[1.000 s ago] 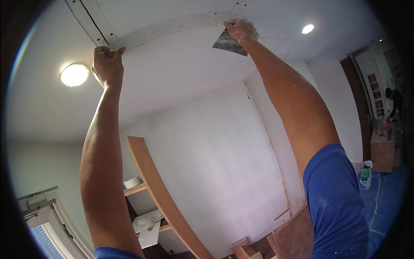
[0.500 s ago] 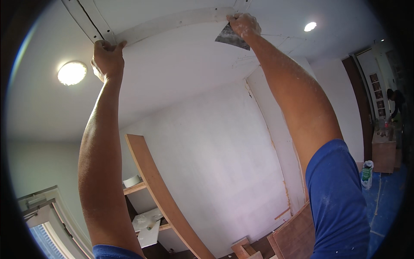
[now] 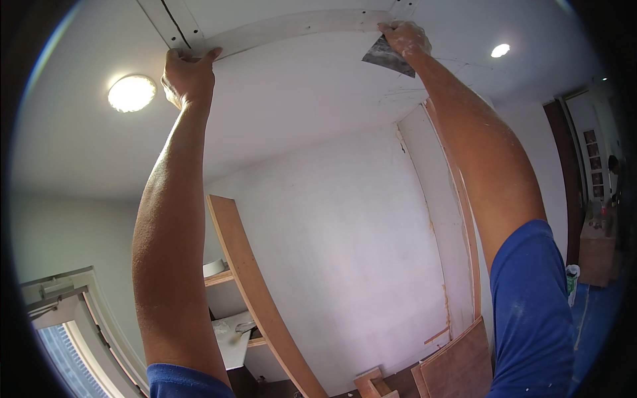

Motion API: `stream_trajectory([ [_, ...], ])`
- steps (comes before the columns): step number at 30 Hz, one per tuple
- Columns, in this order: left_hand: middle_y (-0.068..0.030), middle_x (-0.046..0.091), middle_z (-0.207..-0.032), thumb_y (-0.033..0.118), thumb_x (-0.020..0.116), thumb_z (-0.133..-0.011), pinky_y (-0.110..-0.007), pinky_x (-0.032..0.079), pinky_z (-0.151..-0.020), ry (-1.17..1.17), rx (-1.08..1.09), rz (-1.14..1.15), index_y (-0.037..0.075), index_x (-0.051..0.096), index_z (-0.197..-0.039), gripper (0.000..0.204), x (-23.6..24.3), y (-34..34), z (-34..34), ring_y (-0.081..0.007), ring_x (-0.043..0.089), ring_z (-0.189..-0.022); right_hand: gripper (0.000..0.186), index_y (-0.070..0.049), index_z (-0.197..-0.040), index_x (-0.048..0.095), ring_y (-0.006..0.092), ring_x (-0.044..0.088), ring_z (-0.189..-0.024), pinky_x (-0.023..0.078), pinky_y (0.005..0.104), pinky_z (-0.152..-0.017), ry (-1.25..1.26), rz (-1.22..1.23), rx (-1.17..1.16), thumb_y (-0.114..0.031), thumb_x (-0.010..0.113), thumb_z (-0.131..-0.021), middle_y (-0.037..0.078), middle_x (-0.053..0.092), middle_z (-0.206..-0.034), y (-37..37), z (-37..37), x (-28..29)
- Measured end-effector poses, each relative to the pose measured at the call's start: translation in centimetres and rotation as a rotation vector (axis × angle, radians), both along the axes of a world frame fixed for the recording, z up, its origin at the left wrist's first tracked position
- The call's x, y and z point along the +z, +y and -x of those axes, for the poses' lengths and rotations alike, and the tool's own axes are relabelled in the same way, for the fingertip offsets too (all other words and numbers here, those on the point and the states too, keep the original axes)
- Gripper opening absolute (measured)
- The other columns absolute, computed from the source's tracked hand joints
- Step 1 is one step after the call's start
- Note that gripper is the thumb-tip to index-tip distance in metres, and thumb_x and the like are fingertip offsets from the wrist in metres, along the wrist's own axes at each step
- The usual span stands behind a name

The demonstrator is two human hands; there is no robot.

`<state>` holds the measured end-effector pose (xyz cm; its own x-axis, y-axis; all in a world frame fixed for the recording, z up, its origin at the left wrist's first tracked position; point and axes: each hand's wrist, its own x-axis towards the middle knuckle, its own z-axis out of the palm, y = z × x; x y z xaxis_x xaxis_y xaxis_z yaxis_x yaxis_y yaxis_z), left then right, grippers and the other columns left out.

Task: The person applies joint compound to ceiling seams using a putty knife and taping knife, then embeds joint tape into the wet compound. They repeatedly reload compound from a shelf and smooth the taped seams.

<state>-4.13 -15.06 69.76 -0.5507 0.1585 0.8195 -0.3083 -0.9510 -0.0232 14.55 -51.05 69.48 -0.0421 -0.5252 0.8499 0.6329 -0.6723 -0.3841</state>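
Note:
Both my arms are raised to the white ceiling (image 3: pixel 285 86). My left hand (image 3: pixel 189 76) is closed at the left end of a long pale strip (image 3: pixel 292 30) lying along the ceiling, beside a slotted white panel (image 3: pixel 169 21) with dark holes. My right hand (image 3: pixel 405 40), dusted white, is closed on a wide, grey metal scraper blade (image 3: pixel 388 58) just under the strip's right end. Whether the blade touches the ceiling is unclear.
Downlights (image 3: pixel 131 93) (image 3: pixel 500 50) sit overhead. A leaning plank (image 3: pixel 252 285) stands by shelves (image 3: pixel 219 278); wooden boards (image 3: pixel 451 358) lie low. A window frame (image 3: pixel 79 305) is lower left. At far right, a person's dark head (image 3: pixel 613 163) shows beside a wooden box (image 3: pixel 597 259).
The whole view has shifted, so the room and both hands appear further right, and the ceiling a little higher. Both hands stay at the strip's ends with the same hold.

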Motion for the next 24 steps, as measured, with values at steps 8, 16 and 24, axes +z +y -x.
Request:
stream_trajectory([
  [8, -0.0007, 0.070, -0.074, 0.041, 0.090, -0.071, -0.041, 0.054, -0.071, 0.058, -0.062, 0.025, 0.011, 0.068, -0.078, 0.037, 0.0, -0.2, -0.8, -0.0204, 0.068, -0.073, 0.058, -0.021, -0.123, 0.076, 0.0313, 0.062, -0.128, 0.050, 0.0486, -0.106, 0.050, -0.001, -0.067, -0.067, 0.058, -0.093, 0.008, 0.069, -0.135, -0.5, -0.5, 1.0],
  [16, -0.0010, 0.075, -0.080, 0.035, 0.082, -0.078, -0.042, 0.055, -0.074, 0.026, 0.034, -0.079, 0.013, 0.071, -0.086, 0.026, -0.6, -0.7, -1.2, -0.0235, 0.072, -0.079, 0.061, -0.017, -0.125, 0.075, 0.0332, 0.061, -0.129, 0.049, 0.0485, -0.107, 0.100, 0.040, -0.058, -0.066, 0.055, -0.095, 0.011, 0.068, -0.135, -0.6, 0.4, 0.5],
  [24, -0.0063, 0.077, -0.086, 0.013, 0.067, -0.080, -0.036, 0.058, -0.082, 0.147, -0.610, -0.078, 0.008, 0.072, -0.090, 0.013, 0.1, -3.1, -2.5, -0.0208, 0.073, -0.087, 0.066, -0.007, -0.122, 0.075, 0.0361, 0.063, -0.126, 0.049, 0.0481, -0.107, 0.081, -0.011, -0.037, -0.065, 0.058, -0.094, 0.018, 0.070, -0.130, -0.1, -0.3, 1.3],
])
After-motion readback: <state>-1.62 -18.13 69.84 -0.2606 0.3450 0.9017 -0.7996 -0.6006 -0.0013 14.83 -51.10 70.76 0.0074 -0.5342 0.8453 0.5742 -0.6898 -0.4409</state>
